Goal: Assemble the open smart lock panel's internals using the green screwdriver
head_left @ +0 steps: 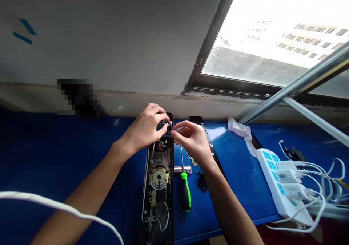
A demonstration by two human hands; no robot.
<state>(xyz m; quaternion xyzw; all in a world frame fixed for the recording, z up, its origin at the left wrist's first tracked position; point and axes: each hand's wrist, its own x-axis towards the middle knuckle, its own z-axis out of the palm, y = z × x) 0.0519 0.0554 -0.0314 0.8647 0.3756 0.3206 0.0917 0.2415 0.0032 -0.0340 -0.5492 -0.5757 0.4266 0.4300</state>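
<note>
A long black housing [159, 208], its inside exposed, lies on the blue table with its far end under my hands. Within it are a round brass-coloured part [159, 177], thin wires and, at the far end, a blue circuit board [161, 127]. My left hand [149, 125] reaches over that board, thumb and index finger pinched at its right side. Facing it, my right hand [191, 139] pinches at the housing's right edge. What either pinch holds is too small to make out. A screwdriver [185, 192] with a green and black handle lies right of the housing.
Beside the screwdriver are a shiny cylinder [180, 169], small screws [188, 157] and a black part [202, 181]. A long black panel [214, 150] lies partly behind my right hand. Farther right stands a white power strip [272, 179] with adapters. A white cable [68, 210] crosses my left forearm.
</note>
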